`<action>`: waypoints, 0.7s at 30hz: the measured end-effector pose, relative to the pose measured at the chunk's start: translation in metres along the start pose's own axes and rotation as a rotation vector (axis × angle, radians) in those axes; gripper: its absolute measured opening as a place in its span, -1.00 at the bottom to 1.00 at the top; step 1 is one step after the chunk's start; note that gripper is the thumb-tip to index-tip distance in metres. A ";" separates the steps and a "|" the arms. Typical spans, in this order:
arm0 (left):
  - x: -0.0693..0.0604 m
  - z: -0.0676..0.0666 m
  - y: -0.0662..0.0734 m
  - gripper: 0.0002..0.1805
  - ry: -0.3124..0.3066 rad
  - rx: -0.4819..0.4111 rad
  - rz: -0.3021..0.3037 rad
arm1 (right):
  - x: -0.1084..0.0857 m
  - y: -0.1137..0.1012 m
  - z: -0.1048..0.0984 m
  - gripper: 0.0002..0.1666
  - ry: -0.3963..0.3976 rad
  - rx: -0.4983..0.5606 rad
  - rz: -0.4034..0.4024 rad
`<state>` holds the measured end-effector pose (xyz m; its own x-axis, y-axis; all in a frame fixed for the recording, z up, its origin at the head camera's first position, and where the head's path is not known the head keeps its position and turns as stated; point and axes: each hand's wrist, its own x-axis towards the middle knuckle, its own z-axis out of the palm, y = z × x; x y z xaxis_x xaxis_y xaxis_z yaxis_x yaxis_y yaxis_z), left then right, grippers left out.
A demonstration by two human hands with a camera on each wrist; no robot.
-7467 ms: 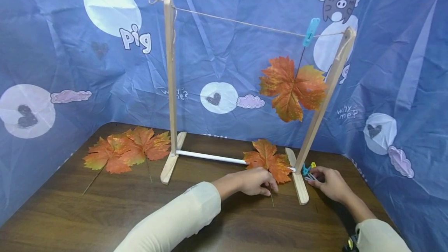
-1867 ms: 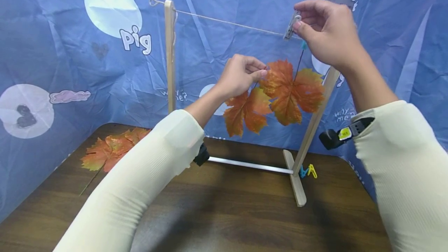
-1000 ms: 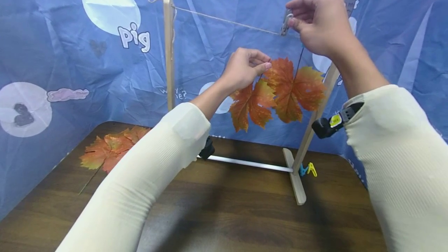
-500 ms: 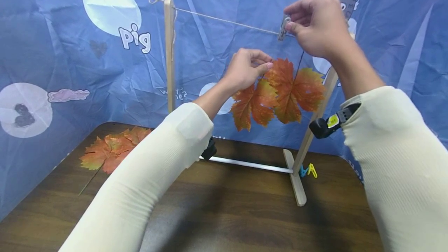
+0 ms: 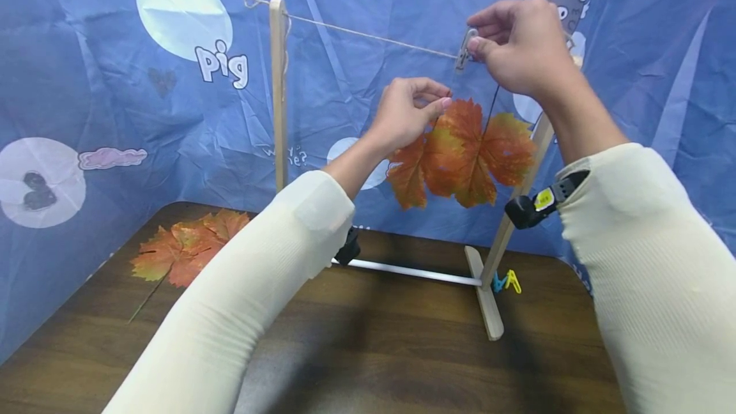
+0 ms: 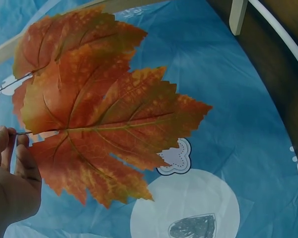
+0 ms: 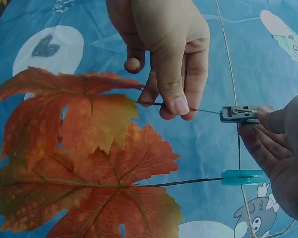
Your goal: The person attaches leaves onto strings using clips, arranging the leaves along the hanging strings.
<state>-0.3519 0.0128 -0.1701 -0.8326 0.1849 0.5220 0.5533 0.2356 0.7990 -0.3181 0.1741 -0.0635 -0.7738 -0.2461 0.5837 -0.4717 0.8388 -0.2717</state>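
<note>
My left hand (image 5: 405, 110) pinches the thin stem of an orange artificial maple leaf (image 6: 114, 124) between thumb and fingers. The stem's tip reaches the end of a grey clothespin (image 7: 238, 113) in the right wrist view. My right hand (image 5: 526, 46) pinches that clothespin at the string (image 5: 368, 35); whether it bites the stem is too small to tell. Beside it, a second leaf (image 5: 489, 149) hangs by its stem from a teal clothespin (image 7: 243, 177) on the same string. The two leaves overlap.
The string runs between two wooden posts (image 5: 278, 94), joined low down by a white rod (image 5: 414, 270). More leaves (image 5: 184, 248) lie at the table's left. A blue clothespin (image 5: 498, 282) and a yellow clothespin (image 5: 513, 280) sit by the right foot (image 5: 487, 305).
Earlier, the leaf lay on the table under my left hand and my right hand was at the clothespins; both are now up at the string. Lately the leaf has shifted slightly right.
</note>
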 end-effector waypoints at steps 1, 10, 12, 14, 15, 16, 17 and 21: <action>0.000 0.000 0.000 -0.74 0.002 -0.004 0.003 | 0.000 0.000 0.000 -0.56 -0.003 0.001 0.002; 0.002 0.002 0.003 -0.75 0.047 -0.034 0.028 | -0.001 -0.002 0.000 -0.55 -0.040 0.000 0.018; 0.002 0.003 0.004 -0.74 0.056 -0.030 0.020 | -0.001 -0.001 0.000 -0.55 -0.044 0.001 0.020; 0.002 0.005 0.004 -0.75 0.072 -0.034 0.009 | -0.001 -0.001 -0.001 -0.55 -0.045 0.002 0.024; 0.003 0.006 0.005 -0.76 0.084 -0.037 0.003 | 0.000 -0.001 -0.001 -0.55 -0.048 0.001 0.028; 0.003 0.006 0.005 -0.77 0.096 -0.040 -0.004 | 0.000 -0.001 -0.002 -0.55 -0.049 0.005 0.031; 0.003 0.007 0.005 -0.78 0.107 -0.045 -0.011 | 0.000 -0.001 -0.002 -0.54 -0.050 0.007 0.033; 0.002 0.009 0.006 -0.82 0.134 -0.060 -0.021 | 0.000 -0.002 -0.004 -0.55 -0.051 0.014 0.050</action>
<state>-0.3503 0.0227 -0.1672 -0.8420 0.0503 0.5371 0.5366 0.1798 0.8244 -0.3158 0.1740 -0.0601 -0.8172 -0.2285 0.5292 -0.4372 0.8440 -0.3106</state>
